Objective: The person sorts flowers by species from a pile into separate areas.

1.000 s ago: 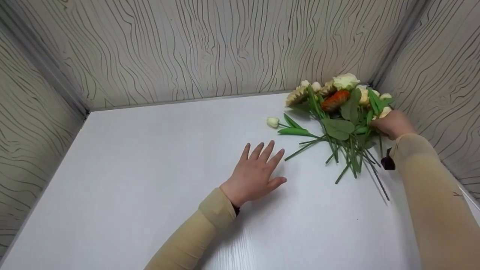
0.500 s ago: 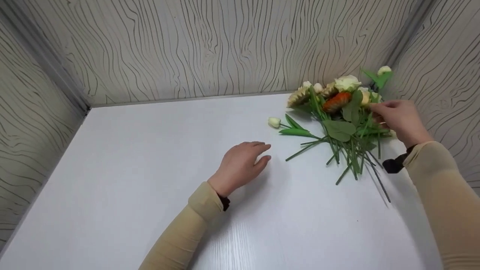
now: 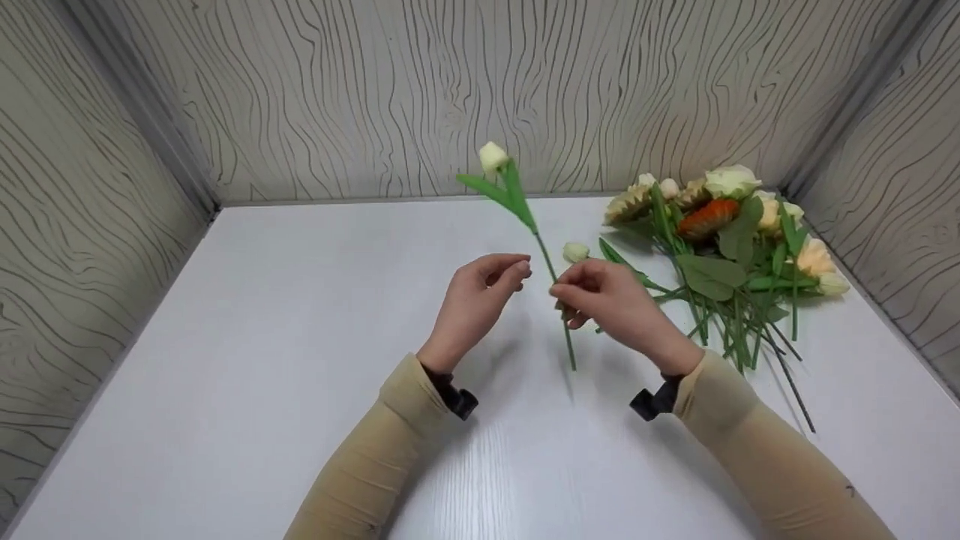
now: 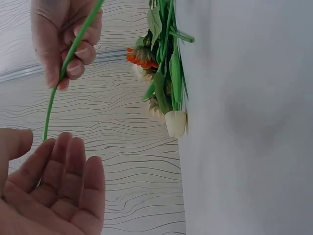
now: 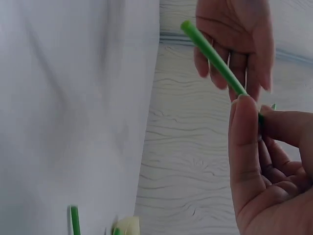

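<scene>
A white tulip [image 3: 493, 157] with two green leaves leans to the left over the middle of the table. My right hand [image 3: 611, 300] pinches its green stem [image 5: 212, 58] between thumb and fingers, partway up from the cut end. Just left of the stem, my left hand [image 3: 480, 304] holds its fingers loosely bent with a gap to the thumb. In the left wrist view its palm and fingers [image 4: 73, 169] show bare, the fingertips close by the stem. Behind my right hand lies another white tulip [image 3: 576, 252], its stem partly hidden.
A loose heap of flowers lies at the back right, with an orange flower [image 3: 709, 219], a white rose [image 3: 733, 181], a peach flower [image 3: 816, 257] and crossing green stems. Patterned walls [image 3: 420, 97] border the white table [image 3: 300, 322] at the back and sides.
My right hand has drawn one white tulip out of the heap and brought it left to the middle. My left hand, spread flat earlier, has lifted and bent its fingers.
</scene>
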`<action>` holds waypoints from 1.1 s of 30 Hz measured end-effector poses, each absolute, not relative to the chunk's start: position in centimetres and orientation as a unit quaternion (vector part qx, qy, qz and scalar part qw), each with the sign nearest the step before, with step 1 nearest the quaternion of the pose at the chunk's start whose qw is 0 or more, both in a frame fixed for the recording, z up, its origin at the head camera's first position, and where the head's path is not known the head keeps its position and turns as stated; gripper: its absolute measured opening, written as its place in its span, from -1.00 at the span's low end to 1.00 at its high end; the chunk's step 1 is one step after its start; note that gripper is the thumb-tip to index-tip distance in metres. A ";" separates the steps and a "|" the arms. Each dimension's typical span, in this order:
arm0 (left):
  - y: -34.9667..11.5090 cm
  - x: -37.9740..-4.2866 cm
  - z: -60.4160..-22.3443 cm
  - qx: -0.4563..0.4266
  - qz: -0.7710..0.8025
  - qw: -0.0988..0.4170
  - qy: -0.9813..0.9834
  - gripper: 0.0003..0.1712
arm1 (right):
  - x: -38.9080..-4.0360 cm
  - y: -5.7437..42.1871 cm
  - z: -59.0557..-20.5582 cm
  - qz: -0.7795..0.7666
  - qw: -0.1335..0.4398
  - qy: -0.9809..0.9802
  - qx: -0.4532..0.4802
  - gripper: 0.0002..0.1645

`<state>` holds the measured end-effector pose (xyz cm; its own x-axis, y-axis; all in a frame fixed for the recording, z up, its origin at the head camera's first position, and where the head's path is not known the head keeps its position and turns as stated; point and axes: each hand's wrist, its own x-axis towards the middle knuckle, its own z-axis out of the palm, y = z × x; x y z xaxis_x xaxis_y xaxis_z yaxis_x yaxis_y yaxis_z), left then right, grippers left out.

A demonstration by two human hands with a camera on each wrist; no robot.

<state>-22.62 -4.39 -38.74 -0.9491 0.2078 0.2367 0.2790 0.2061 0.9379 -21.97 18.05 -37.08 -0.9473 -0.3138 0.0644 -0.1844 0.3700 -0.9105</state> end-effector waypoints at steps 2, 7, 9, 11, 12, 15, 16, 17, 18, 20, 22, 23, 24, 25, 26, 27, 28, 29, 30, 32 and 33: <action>-4.5 -22.8 -38.7 -0.145 -0.636 0.031 -0.757 -0.69 | -21.6 16.7 -37.5 -0.528 0.052 0.831 -0.165 -0.72; -4.3 -22.9 -38.8 -0.141 -0.673 0.020 -0.726 -0.74 | -20.9 15.5 -38.4 -0.519 0.044 0.837 -0.165 -0.77; -4.3 -22.9 -38.8 -0.140 -0.680 0.014 -0.720 -0.76 | -20.9 15.4 -38.6 -0.520 0.044 0.837 -0.164 -0.76; -4.3 -22.9 -38.7 -0.137 -0.685 0.010 -0.716 -0.76 | -21.0 15.3 -38.8 -0.521 0.046 0.836 -0.165 -0.74; -4.3 -22.8 -38.7 -0.134 -0.688 0.009 -0.713 -0.77 | -21.1 15.2 -38.9 -0.523 0.050 0.835 -0.165 -0.74; -4.6 -22.9 -38.6 -0.128 -0.702 0.015 -0.701 -0.76 | -21.2 15.0 -39.0 -0.526 0.071 0.831 -0.168 -0.74; -4.7 -23.0 -38.6 -0.125 -0.708 0.019 -0.695 -0.74 | -21.2 15.0 -39.1 -0.526 0.081 0.829 -0.170 -0.75; -4.8 -23.1 -38.6 -0.123 -0.713 0.025 -0.690 -0.73 | -21.1 15.0 -39.1 -0.527 0.089 0.827 -0.173 -0.75; -4.9 -23.1 -38.6 -0.121 -0.719 0.031 -0.684 -0.71 | -21.1 14.9 -39.2 -0.526 0.097 0.826 -0.175 -0.77; -5.0 -23.2 -38.7 -0.119 -0.727 0.037 -0.675 -0.69 | -21.0 14.8 -39.2 -0.524 0.106 0.826 -0.179 -0.80; -5.0 -23.3 -38.7 -0.118 -0.732 0.034 -0.670 -0.66 | -20.9 14.8 -39.2 -0.524 0.107 0.825 -0.182 -0.81; -4.9 -23.2 -38.8 -0.120 -0.733 0.030 -0.669 -0.65 | -20.9 14.7 -39.3 -0.524 0.105 0.826 -0.182 -0.81; -4.9 -23.2 -38.8 -0.123 -0.734 0.024 -0.668 -0.63 | -20.9 14.7 -39.3 -0.523 0.103 0.826 -0.181 -0.82; -4.8 -23.2 -38.9 -0.126 -0.735 0.019 -0.666 -0.62 | -20.9 14.7 -39.3 -0.523 0.101 0.827 -0.182 -0.82; -4.8 -23.2 -38.9 -0.129 -0.735 0.016 -0.665 -0.61 | -20.9 14.7 -39.4 -0.523 0.100 0.826 -0.183 -0.82; -4.7 -23.1 -39.0 -0.131 -0.736 0.013 -0.664 -0.61 | -20.9 14.6 -39.4 -0.524 0.099 0.826 -0.184 -0.81; -4.7 -23.2 -39.0 -0.133 -0.737 0.012 -0.663 -0.60 | -20.9 14.7 -39.4 -0.525 0.099 0.825 -0.184 -0.80; -4.8 -23.2 -38.9 -0.133 -0.737 0.011 -0.662 -0.60 | -21.0 14.7 -39.3 -0.525 0.100 0.825 -0.182 -0.78; -4.9 -23.2 -38.8 -0.133 -0.736 0.011 -0.663 -0.60 | -21.0 14.7 -39.3 -0.526 0.101 0.825 -0.179 -0.76; -5.6 -23.3 -38.6 -0.130 -0.730 0.011 -0.671 -0.60 | -21.1 14.9 -39.1 -0.531 0.103 0.823 -0.174 -0.71; -6.2 -23.4 -38.5 -0.127 -0.722 0.012 -0.680 -0.61 | -21.1 15.0 -39.0 -0.534 0.102 0.822 -0.171 -0.68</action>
